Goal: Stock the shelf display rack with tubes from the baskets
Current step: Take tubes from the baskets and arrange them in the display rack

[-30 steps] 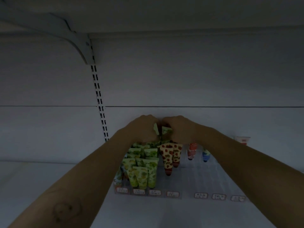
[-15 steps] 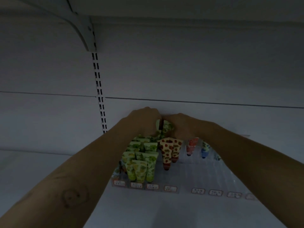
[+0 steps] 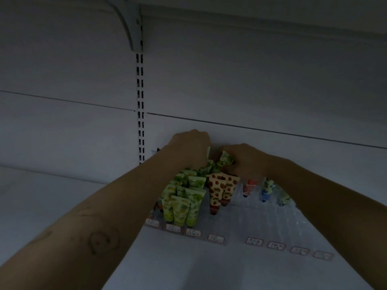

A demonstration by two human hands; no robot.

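Step in hand: seating stock at the back of the clear plastic display rack (image 3: 240,222). Right hand (image 3: 249,162) pinches a green-print soft plastic tube (image 3: 225,158) at the rack's 12 o'clock end. Left hand (image 3: 188,147) is curled at the tube's 9 o'clock; cannot tell what it grips. Next, likely: lower the tube cap-down behind the standing green tubes (image 3: 184,201), keeping clear of the red strawberry-print tubes (image 3: 219,189) at their 3 o'clock.

- You are looking at green tubes (image 3: 182,208) at 6 o'clock, which are showing soft, smooth printed plastic.
- The red-spotted tubes (image 3: 217,191) beside them are showing the same finish.
- The display rack (image 3: 261,218) at 5 o'clock is reading as clear, glossy, ribbed plastic.
- Its price labels (image 3: 215,238) are looking like matt paper.
- The slotted upright (image 3: 139,105) and bracket (image 3: 127,24) at 11 o'clock are appearing as smooth, matt painted metal.
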